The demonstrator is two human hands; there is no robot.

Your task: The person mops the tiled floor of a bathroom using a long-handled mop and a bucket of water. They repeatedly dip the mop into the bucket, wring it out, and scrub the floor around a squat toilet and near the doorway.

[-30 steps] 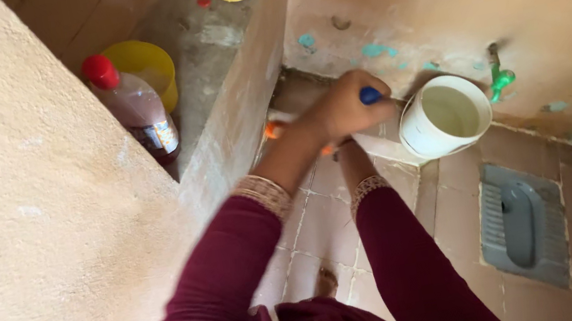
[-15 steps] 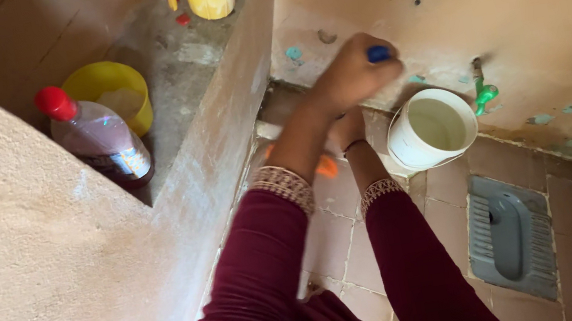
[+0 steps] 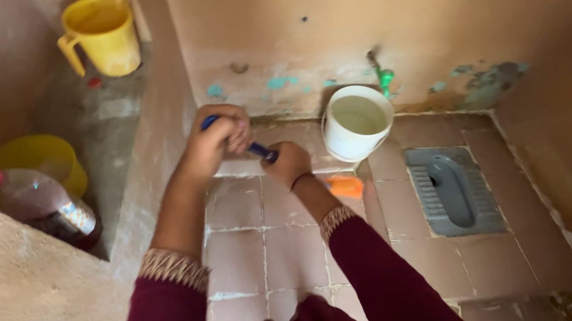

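Both hands grip one blue handle (image 3: pixel 258 149) that slants down from upper left to lower right: the left hand (image 3: pixel 216 140) wraps its top end, the right hand (image 3: pixel 288 165) closes lower, nearer the floor tiles (image 3: pixel 254 244). Its orange head (image 3: pixel 345 187) lies just right of the right wrist. Beyond stands a white bucket (image 3: pixel 356 123) holding water; farther left, a yellow jug (image 3: pixel 101 35), contents unseen.

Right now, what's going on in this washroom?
A person stands over the tiled floor with both hands on a blue handle: the left hand grips its upper end, the right hand lower down. An orange part shows just beyond the right wrist. A white bucket holding water sits under a green tap, beside the squat toilet pan.
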